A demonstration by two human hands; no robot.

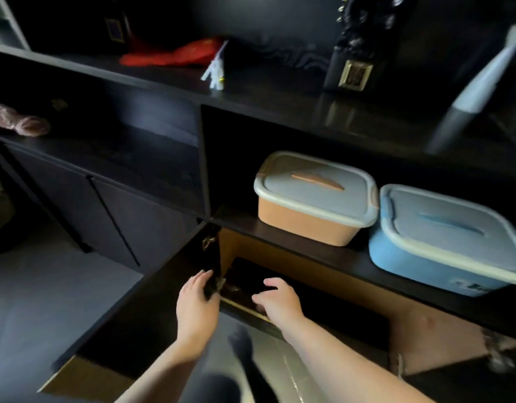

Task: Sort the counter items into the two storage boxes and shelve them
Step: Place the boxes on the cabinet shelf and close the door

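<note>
The two storage boxes sit side by side on a dark shelf [280, 237] at the right of the frame, both with their lids on. The orange box [306, 222] is at centre right, topped by a pale grey lid with an orange handle strip. The blue box [419, 263] stands just to its right, close enough that their lid rims nearly meet, and runs out of the frame at the right edge; its lid is pale grey with a blue handle strip.

Below the shelf, at lower centre, a cupboard stands open, its dark door [146, 309] swung out toward the lower left, with a tan inner wall showing behind. Both hands reach into this opening. The left hand [197, 301] has its fingers curled round a small dark thing at the door's hinge side; what the thing is I cannot tell, as it is dark and blurred. The right hand [275, 301] rests on the front edge of a dark shelf or drawer inside the cupboard, fingers loosely bent and spread, holding nothing that shows.

Along the bench [265, 97] across the top of the frame lie a red cloth [169, 55], a small white tassel [214, 71] and a dark bottle with a gold label [353, 62]. A pinkish bundle [18, 120] lies on a lower ledge at far left.
</note>
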